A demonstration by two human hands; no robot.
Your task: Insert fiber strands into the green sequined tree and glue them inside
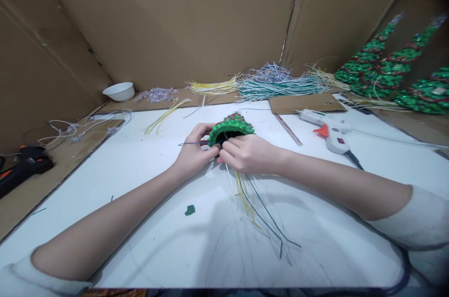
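White table — hands working — cardboard walls behind.

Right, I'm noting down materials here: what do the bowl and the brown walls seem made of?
The bowl looks like smooth white plastic, judging by its thin rim and even colour, though ceramic is possible. The brown walls look like matte cardboard, probably corrugated, given the flat tan sheets with creases and seams.

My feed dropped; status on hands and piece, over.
Left hand holding green cone; right hand at its open base. Cone tipped, base toward wearer; wires trailing below. White glue gun off to the right.
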